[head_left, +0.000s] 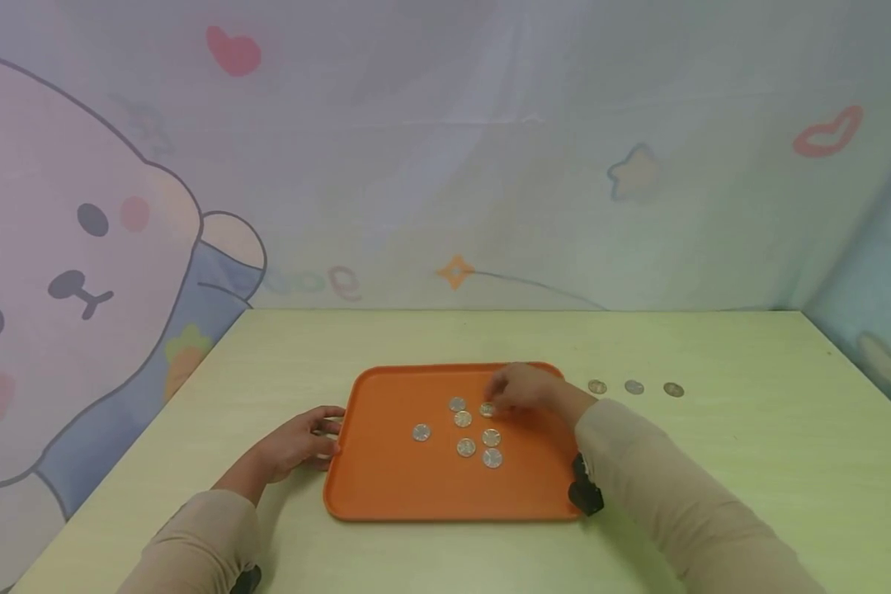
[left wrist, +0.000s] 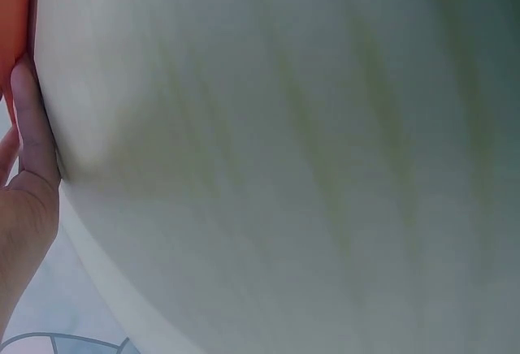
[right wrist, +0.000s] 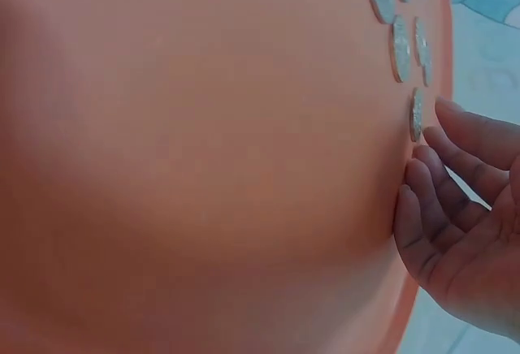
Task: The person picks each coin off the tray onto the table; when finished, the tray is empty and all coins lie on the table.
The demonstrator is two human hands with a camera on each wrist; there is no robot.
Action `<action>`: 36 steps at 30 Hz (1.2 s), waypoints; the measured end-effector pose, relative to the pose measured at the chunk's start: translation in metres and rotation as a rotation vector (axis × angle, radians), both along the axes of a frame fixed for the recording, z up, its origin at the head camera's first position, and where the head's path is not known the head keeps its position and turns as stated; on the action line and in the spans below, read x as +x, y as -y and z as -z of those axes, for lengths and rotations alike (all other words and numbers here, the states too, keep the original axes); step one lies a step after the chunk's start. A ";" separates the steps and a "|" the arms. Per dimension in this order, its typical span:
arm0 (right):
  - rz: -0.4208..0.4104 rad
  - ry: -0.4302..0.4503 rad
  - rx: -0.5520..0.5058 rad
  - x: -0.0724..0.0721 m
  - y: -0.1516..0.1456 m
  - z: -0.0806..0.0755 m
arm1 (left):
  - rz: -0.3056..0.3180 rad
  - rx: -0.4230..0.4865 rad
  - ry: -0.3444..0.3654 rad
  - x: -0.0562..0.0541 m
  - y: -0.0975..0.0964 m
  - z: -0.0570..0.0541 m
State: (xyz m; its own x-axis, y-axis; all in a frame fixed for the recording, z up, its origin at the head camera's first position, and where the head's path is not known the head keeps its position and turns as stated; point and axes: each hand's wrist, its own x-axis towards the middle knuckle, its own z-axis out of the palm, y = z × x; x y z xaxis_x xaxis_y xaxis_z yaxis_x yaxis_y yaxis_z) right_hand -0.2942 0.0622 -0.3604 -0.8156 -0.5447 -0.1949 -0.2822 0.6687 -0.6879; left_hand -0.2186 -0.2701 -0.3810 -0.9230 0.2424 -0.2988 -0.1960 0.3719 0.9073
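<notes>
An orange tray (head_left: pixel 393 487) lies on the table with several silver-coloured coins (head_left: pixel 466 447) spread flat over its middle. My left hand (head_left: pixel 297 445) rests against the tray's left edge with fingers spread; in the left wrist view its thumb (left wrist: pixel 34 118) lies along the orange rim. Over the right part of the tray, my right hand (head_left: pixel 521 388) reaches down beside a coin (head_left: pixel 487 409). In the right wrist view that coin (right wrist: pixel 416 114) lies close to the fingertips, and thumb and forefinger stand apart with nothing seen between them.
Three more coins, the nearest one (head_left: pixel 597 386) included, lie in a row on the pale table (head_left: pixel 742 445) right of the tray. Behind the table hangs a printed cloth (head_left: pixel 416 165) with a cartoon bear and hearts.
</notes>
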 end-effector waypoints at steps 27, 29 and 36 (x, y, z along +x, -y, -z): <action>0.001 -0.122 0.011 0.004 0.005 0.008 | -0.022 -0.018 0.000 0.001 -0.006 -0.002; 0.001 -0.103 -0.024 0.004 0.004 0.008 | -0.022 -0.020 0.001 0.001 -0.005 -0.002; 0.042 -0.052 -0.115 0.008 0.003 0.005 | -0.023 -0.029 0.009 0.002 -0.004 -0.003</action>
State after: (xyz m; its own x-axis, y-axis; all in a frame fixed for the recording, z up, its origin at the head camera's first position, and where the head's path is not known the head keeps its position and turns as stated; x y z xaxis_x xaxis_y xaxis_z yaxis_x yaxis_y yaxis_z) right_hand -0.2861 0.0594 -0.3652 -0.8454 -0.5265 -0.0900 -0.2932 0.5982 -0.7458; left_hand -0.2164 -0.2664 -0.3780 -0.9254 0.2126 -0.3137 -0.2128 0.3935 0.8944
